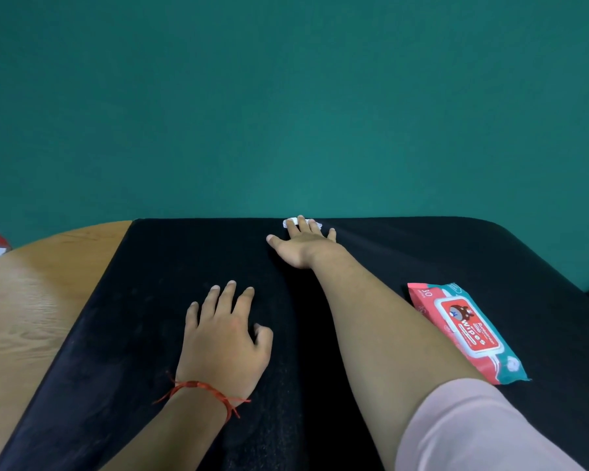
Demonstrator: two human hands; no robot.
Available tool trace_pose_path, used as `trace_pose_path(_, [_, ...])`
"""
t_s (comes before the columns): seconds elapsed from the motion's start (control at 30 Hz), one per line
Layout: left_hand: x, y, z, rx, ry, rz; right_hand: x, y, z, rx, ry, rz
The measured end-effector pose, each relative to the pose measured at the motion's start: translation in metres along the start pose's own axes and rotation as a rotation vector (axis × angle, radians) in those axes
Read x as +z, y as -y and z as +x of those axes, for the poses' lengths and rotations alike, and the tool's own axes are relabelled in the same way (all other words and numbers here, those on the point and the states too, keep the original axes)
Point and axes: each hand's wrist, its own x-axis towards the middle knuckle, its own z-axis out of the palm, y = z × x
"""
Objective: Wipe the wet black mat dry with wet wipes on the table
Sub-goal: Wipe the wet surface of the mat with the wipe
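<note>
The right hand is pressing a white wipe on the far edge of the black mat on the table, fingers straight. The left hand is lying flat on the mat, fingers loose.

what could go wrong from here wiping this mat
The wipe sits at the far edge of the mat under the right hand; a push further could drop it off. The forearm passes close to the pack and may nudge it. The mat could bunch if the left hand lifts.
</note>
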Motion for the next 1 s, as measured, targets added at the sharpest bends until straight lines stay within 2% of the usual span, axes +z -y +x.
trace_pose_path(0.43, [0.000,-0.001,0.000,-0.011,-0.001,-0.009,-0.005,-0.040,0.002,-0.014,-0.064,-0.002])
trace_pose_path(1.0, [-0.002,-0.001,0.001,-0.010,0.011,-0.002,-0.026,-0.074,-0.001,-0.047,-0.013,0.003])
